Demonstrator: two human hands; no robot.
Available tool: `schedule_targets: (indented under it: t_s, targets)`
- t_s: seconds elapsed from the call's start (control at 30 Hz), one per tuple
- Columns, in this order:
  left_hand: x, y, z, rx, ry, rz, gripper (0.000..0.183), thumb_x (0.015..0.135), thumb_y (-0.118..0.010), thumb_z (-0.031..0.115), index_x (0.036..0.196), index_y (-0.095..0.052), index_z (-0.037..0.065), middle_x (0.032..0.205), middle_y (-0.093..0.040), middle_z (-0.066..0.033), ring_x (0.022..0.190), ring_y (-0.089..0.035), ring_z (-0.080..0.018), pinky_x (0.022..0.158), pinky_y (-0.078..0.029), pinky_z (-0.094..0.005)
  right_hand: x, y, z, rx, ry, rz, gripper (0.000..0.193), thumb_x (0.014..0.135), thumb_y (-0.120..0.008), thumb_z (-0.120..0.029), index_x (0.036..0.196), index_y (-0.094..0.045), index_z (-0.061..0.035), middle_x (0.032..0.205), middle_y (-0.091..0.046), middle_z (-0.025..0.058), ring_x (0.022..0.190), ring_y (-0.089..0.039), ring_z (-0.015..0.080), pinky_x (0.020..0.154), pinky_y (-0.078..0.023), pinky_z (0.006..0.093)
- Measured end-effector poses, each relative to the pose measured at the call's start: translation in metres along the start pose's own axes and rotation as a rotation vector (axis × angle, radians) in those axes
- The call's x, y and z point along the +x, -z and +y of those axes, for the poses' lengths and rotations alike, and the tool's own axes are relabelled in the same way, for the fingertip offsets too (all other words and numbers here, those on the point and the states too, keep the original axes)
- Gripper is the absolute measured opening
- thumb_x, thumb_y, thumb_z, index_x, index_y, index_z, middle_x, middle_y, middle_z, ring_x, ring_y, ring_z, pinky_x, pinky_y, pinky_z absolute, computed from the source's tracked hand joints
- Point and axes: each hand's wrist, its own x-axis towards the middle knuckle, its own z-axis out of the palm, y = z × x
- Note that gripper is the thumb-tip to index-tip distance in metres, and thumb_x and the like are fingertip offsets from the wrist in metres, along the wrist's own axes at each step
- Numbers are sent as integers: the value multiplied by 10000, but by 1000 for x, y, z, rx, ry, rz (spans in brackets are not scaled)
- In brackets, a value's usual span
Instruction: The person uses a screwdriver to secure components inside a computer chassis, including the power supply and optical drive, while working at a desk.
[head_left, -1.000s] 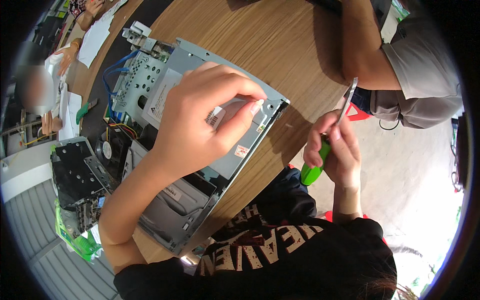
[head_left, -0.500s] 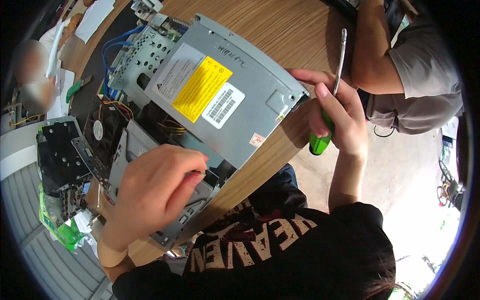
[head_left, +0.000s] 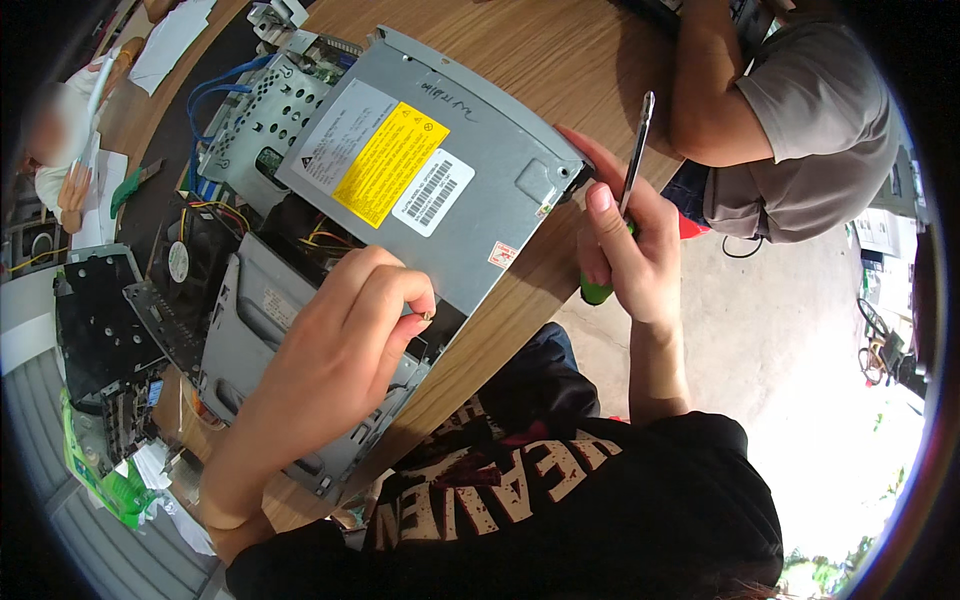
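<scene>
A grey metal optical drive (head_left: 490, 165) with yellow and white labels lies slanted over an opened computer case (head_left: 225, 345). My left hand (head_left: 335, 345) is closed in a pinch beside the drive's near edge, above the case. Between its thumb and forefinger shows the tip of a tiny brassy piece, apparently a screw (head_left: 427, 317). My right hand (head_left: 645, 255) is wrapped round a screwdriver (head_left: 640, 150), whose metal shaft points up and away. The screwdriver's green handle is partly hidden by the palm. The right fingertips reach behind the drive's right corner.
A perforated metal bracket (head_left: 275, 115), a blue cable (head_left: 195, 105) and a black fan (head_left: 195, 250) lie left of the drive. A black plate (head_left: 95, 320) is farther left. Another person's arm (head_left: 705, 95) rests on the wooden table (head_left: 555, 55); a second person sits far left.
My left hand has moved slightly right and up, closer to the drive's near edge, still pinching. The right hand with the screwdriver has shifted left. The whole view has also moved a little.
</scene>
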Motion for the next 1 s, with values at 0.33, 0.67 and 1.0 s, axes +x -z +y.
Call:
schedule_targets:
  t_s: [0.33, 0.67, 1.0]
  targets:
    - [1, -3, 1, -1, 8, 2, 151, 863, -538, -69, 976, -508, 27, 884, -506, -119, 784, -532, -281, 711, -444, -343, -6, -2, 0, -58, 33, 14, 424, 988, -547, -229, 1355, -535, -18, 718, -629, -12, 494, -484, 21, 483, -380, 192]
    - [-25, 15, 12, -113, 83, 84, 83, 955, -433, 30, 928, -503, -5, 945, -636, -148, 809, -592, -230, 773, -467, -328, -10, 1, -14, -87, 90, 47, 366, 1055, -397, -238, 1307, -509, 3, 775, -610, 17, 499, -451, 30, 471, -363, 197]
    - [-179, 31, -2, -88, 179, 699, 191, 992, -348, 94, 851, -461, 33, 855, -620, -144, 771, -522, -178, 749, -423, -286, -7, -63, -85, -131, 666, -326, 290, 1023, -495, -265, 887, -564, -19, 700, -534, 66, 592, -519, 152, 574, -412, 268]
